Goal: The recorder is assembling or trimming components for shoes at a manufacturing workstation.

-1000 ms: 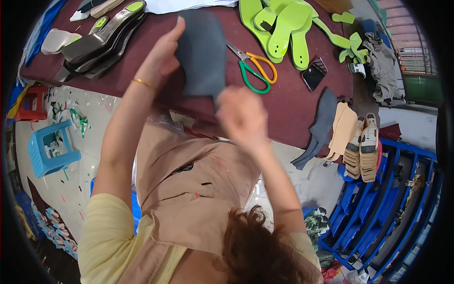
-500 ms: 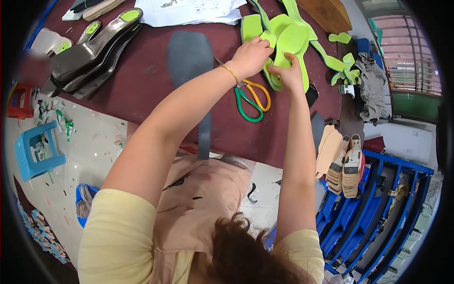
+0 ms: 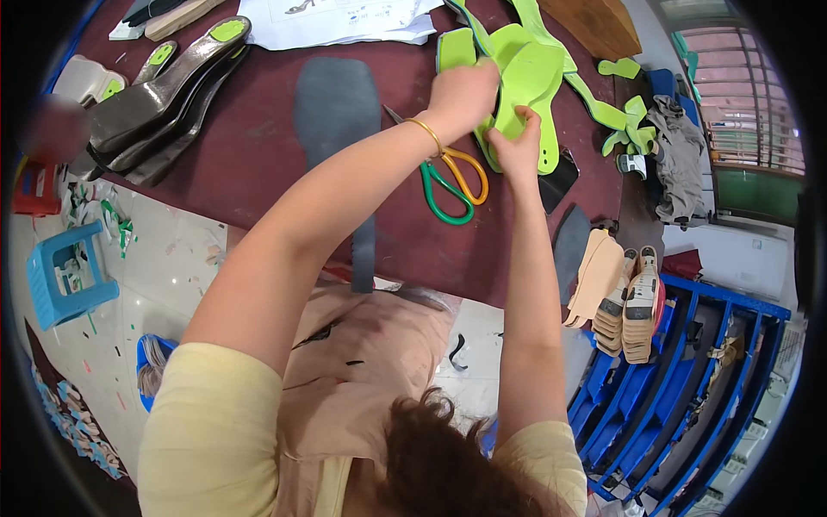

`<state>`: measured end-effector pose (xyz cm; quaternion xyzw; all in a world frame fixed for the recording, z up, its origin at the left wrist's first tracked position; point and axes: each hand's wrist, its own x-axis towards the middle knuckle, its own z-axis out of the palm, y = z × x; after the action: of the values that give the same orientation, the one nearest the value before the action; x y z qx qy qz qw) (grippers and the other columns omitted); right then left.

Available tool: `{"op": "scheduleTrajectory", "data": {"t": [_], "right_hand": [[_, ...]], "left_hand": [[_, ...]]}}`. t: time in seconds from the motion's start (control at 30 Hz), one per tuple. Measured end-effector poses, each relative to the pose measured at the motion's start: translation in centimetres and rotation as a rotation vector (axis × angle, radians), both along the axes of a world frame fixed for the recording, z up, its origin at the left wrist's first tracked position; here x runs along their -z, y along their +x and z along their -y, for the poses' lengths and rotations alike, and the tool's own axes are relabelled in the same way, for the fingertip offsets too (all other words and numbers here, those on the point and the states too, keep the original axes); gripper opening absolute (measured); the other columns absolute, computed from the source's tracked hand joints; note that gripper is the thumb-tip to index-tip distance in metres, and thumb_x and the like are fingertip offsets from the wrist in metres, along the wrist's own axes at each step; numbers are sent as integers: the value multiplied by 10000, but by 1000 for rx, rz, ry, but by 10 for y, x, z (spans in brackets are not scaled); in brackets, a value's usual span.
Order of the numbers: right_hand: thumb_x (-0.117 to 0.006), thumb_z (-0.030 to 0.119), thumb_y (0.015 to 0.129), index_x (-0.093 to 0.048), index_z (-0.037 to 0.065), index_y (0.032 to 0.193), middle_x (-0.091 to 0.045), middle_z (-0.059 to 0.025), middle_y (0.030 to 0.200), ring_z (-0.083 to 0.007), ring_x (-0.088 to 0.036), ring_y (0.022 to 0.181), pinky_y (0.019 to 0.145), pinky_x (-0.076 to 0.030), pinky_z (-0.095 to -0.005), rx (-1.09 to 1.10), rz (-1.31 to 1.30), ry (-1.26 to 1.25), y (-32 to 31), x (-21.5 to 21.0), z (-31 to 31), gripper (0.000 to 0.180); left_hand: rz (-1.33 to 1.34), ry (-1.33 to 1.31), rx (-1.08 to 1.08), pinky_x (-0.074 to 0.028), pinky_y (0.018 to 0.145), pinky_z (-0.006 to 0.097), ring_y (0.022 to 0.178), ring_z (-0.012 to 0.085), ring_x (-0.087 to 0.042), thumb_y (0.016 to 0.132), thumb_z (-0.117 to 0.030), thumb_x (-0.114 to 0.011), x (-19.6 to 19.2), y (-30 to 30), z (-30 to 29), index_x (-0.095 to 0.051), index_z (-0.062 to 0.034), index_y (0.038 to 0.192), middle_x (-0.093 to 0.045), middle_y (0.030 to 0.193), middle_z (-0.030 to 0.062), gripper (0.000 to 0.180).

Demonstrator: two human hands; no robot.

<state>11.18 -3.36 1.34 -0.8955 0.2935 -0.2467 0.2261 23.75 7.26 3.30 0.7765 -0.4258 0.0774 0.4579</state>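
Bright green insoles lie in a loose pile at the far side of the dark red table, overlapping each other. My left hand is curled at the left edge of this pile, its fingertips mostly hidden. My right hand pinches the near part of a green insole between thumb and fingers. Scissors with one green and one orange handle rest just nearer than my left hand, partly under the wrist. Left of them lies a long dark grey sole-shaped piece, crossed by my left forearm.
Shiny dark wedge soles stand at the table's left, with paper sheets at the back. Beige insoles sit by the right edge, above a blue rack. A blue stool stands on the littered floor.
The pinched insole's near end has swung right, and its small holes now show beside my right hand. My right hand has moved slightly nearer and left; my left hand has turned, hiding its fingers.
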Motion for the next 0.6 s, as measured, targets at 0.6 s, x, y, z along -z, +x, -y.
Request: {"op": "scheduleTrajectory", "data": {"t": [0.6], "right_hand": [[-634, 598, 728, -480, 186, 1286, -534, -160, 1238, -350, -432, 1205, 1025, -219, -580, 157, -227, 82, 158, -39, 17, 710]], "left_hand": [[-812, 533, 1569, -440, 730, 331, 880, 250, -570, 839, -64, -518, -41, -142, -214, -510, -33, 1115, -578, 937, 145, 279]]}}
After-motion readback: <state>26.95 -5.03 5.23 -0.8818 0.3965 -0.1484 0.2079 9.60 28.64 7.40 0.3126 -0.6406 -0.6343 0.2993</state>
